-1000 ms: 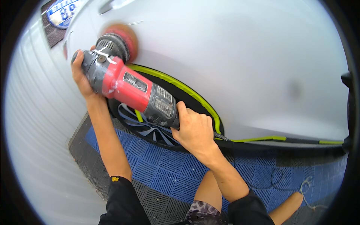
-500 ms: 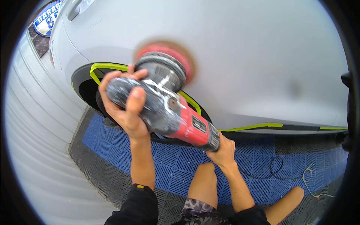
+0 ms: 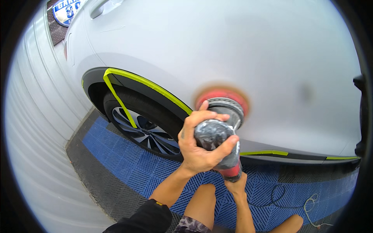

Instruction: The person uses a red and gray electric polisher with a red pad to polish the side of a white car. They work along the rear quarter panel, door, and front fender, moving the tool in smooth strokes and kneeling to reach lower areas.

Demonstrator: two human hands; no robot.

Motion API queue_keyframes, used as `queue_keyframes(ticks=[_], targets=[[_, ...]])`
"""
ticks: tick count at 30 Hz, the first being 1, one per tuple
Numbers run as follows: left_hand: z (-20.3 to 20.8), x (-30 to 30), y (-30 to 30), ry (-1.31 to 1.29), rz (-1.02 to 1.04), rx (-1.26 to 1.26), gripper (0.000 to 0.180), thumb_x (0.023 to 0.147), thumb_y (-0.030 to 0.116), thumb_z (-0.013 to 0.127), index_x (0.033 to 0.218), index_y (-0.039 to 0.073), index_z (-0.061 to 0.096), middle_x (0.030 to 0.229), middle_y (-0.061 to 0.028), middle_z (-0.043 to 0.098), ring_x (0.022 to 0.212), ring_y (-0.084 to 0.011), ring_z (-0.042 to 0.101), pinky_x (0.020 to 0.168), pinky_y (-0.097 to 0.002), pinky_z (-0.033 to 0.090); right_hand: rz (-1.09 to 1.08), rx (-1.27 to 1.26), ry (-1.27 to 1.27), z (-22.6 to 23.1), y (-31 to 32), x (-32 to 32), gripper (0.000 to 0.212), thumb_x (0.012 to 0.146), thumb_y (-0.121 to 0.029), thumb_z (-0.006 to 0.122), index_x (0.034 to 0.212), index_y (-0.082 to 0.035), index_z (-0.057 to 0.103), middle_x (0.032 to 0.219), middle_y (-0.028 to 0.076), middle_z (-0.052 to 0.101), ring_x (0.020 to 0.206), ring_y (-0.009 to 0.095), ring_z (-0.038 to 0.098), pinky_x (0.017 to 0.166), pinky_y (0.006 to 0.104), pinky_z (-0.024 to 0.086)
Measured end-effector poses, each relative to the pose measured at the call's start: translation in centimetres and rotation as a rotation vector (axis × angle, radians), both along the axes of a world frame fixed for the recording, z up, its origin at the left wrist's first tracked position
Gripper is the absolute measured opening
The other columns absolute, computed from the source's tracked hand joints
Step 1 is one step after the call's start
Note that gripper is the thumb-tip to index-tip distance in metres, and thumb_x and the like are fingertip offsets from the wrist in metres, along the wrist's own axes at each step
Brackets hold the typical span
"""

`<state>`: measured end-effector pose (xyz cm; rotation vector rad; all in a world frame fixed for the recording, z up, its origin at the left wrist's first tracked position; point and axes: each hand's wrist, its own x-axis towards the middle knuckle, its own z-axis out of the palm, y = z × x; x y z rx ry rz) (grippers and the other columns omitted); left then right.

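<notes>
Both my hands hold a red and black car polisher [image 3: 232, 171], its housing smeared with whitish residue. My left hand [image 3: 198, 141] wraps round the dark rounded head, thumb on one side and fingers on the other. Lower down, my right hand [image 3: 237, 184] grips the rear of the body, partly hidden behind the tool. The red pad [image 3: 219, 94] lies against the silver car panel [image 3: 279, 70], right of the wheel arch, and its rim is blurred. Yellow-green masking tape [image 3: 155, 86] lines the arch, with one loose strip hanging across the wheel [image 3: 145, 130].
Taped black sill trim [image 3: 303, 156] runs along the car's lower edge. A dark cord [image 3: 274, 198] and a pale cord [image 3: 311, 206] lie on the blue and black floor tiles [image 3: 116, 143]. A ribbed whitish wall or door [image 3: 35, 116] rises at left, below a round blue-white sign [image 3: 66, 11].
The polisher has moved right and down the panel, away from above the arch, and its body has swung steeper. Both hands keep their hold, and more of the wheel shows.
</notes>
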<state>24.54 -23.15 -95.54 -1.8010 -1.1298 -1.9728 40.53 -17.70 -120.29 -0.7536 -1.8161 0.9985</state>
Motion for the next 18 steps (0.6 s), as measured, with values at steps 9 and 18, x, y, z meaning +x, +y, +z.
queue_keyframes(ticks=[9, 18], targets=[[12.0, -1.7, -1.5, -0.031, -0.008, -0.080, 0.061, 0.080, 0.011, 0.092, 0.129, 0.004, 0.057, 0.101, -0.0101, 0.075, 0.095, -0.0150, 0.074, 0.087, -0.0327, 0.060, 0.047, -0.066, 0.178, 10.8, -3.9, -3.9, 0.018, 0.087, -0.010, 0.086, 0.088, 0.003, 0.073, 0.078, 0.004, 0.074, 0.068, 0.009, 0.062, 0.066, 0.0301, 0.053], [22.9, -12.0, -5.5, -0.124, -0.048, 0.092, 0.049, 0.085, 0.022, 0.089, 0.121, 0.001, 0.063, 0.094, -0.0072, 0.074, 0.083, -0.0154, 0.074, 0.078, -0.0304, 0.062, 0.243, 0.114, 0.096, 24.7, -7.0, -10.2, 0.041, 0.083, -0.016, 0.086, 0.113, 0.006, 0.067, 0.089, 0.026, 0.076, 0.082, 0.043, 0.076, 0.075, 0.0441, 0.060]])
